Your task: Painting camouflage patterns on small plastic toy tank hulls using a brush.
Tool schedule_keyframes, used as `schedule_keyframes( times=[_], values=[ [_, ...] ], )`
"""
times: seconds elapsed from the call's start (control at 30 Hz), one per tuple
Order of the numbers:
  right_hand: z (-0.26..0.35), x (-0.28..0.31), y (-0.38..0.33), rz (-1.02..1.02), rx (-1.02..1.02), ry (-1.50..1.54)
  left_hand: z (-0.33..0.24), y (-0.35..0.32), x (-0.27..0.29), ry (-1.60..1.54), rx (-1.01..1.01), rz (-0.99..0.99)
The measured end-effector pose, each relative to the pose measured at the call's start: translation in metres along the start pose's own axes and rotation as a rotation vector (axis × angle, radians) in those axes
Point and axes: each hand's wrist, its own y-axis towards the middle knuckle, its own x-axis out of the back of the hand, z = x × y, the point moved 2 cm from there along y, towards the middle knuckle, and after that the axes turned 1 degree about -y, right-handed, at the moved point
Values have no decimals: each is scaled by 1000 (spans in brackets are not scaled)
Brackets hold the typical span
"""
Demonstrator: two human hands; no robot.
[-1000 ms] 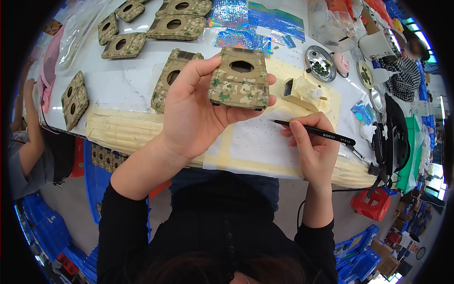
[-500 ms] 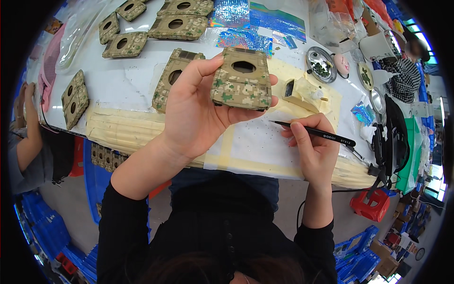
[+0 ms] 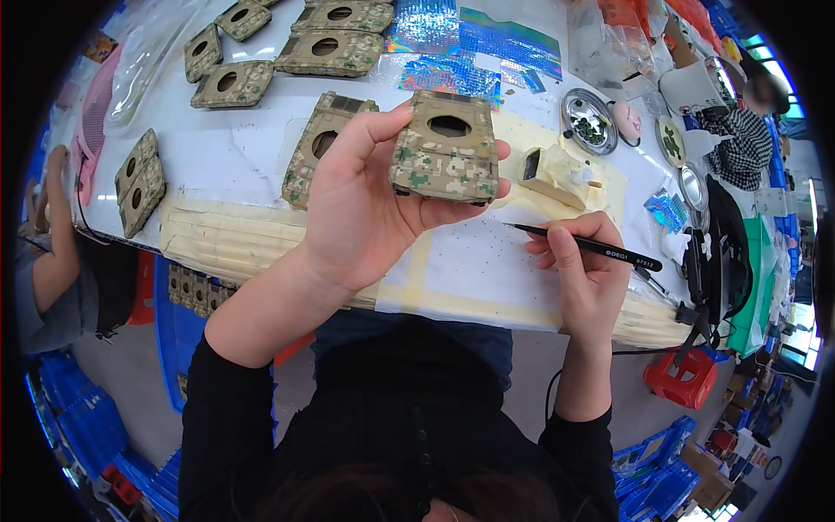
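My left hand (image 3: 361, 196) is closed round a model tank hull (image 3: 445, 148) in digital camouflage, held up over the table with its round turret opening facing up. The thumb lies along its left edge, and fingertips show at its right side. Right of it, my right hand (image 3: 591, 274) grips slim black tweezers (image 3: 600, 247) near their middle. Their fine tip points left, below the hull and apart from it. Another camouflage hull (image 3: 304, 161) lies on the table behind my left hand and is partly hidden by it.
Several more hulls (image 3: 326, 54) lie at the far left. Beside my right hand stand a tape-wrapped block (image 3: 557, 178) and a metal dish (image 3: 570, 100) of small green parts. Shiny foil sheets (image 3: 509, 43) lie at the back. At the left edge another person's arm (image 3: 56, 235) shows.
My right hand has shifted slightly right with the tweezers, so their tip sits a little farther from the hull. The left hand and its hull have barely moved.
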Motion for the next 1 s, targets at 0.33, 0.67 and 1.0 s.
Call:
schedule_keyframes(
  times=[0.33, 0.67, 1.0],
  values=[
    [2, 2, 2, -51, -6, 27, 1, 1, -1, 16, -1, -15],
    [46, 1, 7, -47, 332, 219, 2, 0, -5, -34, 111, -23],
    [60, -22, 31, 266, 418, 266, 5, -1, -7, -116, 186, -63]
  ],
)
